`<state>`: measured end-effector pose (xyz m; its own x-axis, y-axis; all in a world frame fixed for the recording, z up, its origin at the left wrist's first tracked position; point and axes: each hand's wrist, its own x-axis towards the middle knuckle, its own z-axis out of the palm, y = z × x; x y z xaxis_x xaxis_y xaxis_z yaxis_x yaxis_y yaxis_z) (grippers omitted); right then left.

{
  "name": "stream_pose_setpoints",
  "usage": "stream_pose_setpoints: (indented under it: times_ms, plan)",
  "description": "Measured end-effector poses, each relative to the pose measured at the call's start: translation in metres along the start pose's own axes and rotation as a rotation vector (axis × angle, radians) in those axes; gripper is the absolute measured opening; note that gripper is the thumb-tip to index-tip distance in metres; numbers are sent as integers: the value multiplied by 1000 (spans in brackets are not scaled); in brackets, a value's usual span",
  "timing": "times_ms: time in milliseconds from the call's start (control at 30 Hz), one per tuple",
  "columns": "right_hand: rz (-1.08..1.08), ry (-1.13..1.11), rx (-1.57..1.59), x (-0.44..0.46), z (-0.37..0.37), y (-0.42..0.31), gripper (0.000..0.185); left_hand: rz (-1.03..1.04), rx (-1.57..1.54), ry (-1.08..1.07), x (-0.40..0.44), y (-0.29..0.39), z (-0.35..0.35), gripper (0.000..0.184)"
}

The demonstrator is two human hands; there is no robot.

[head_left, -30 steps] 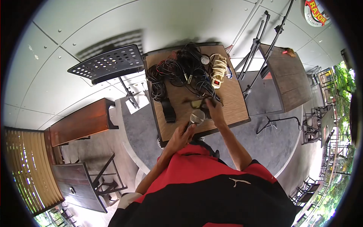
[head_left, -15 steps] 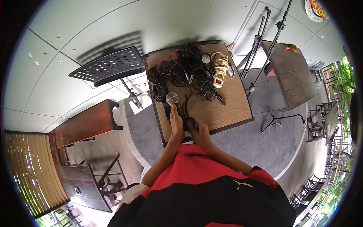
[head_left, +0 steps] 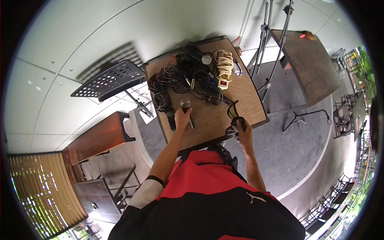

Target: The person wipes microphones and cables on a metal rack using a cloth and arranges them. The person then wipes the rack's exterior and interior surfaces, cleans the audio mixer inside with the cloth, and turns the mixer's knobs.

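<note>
My left hand [head_left: 183, 118] is closed on a microphone [head_left: 185, 104] with a silver mesh head, low over the left part of the wooden table [head_left: 208, 124]. The microphone's dark handle points toward me. Near the table's front right edge, my right hand [head_left: 243, 129] grips a dark strap-like piece [head_left: 236, 114] whose loose ends curve upward. Coiled black cables [head_left: 172, 74] lie at the back left of the table. Another microphone head [head_left: 206, 60] shows among them, beside a white power strip [head_left: 224, 72] wrapped in its cord.
A perforated black music stand [head_left: 114, 80] is left of the table. Black microphone stands [head_left: 270, 60] rise behind its right side, near a brown wooden table [head_left: 310, 68]. A reddish wooden bench [head_left: 100, 138] stands at left, and a small stand [head_left: 298, 118] is on the floor at right.
My hands were together near the table's front edge and have moved apart. The right hand has carried the strap-like piece right; the left holds the microphone lower over the table.
</note>
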<state>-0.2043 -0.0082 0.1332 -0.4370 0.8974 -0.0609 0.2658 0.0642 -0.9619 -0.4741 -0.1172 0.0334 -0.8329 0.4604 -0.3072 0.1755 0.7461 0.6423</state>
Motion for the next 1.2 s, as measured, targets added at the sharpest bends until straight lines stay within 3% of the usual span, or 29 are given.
stream_pose_setpoints:
  times_ms: [100,133,167,300,433,867,1200]
  plan:
    - [70,12,-86,2,-22,6,23,165,235,100,6,-3,6,51]
    - [151,-13,-159,1,-29,7,22,115,286,59,8,2,3,50]
    - [56,69,-98,1,-31,16,22,64,335,21,9,7,2,49]
    - [128,95,-114,2,-50,36,24,96,406,86,10,14,3,45]
    - [167,57,-155,5,-60,46,24,66,424,88,9,20,6,45]
    - [-7,34,-225,6,-40,8,24,-16,324,146,38,19,-15,36]
    - [89,-13,-245,-34,-4,1,26,-19,392,22,44,25,-27,55]
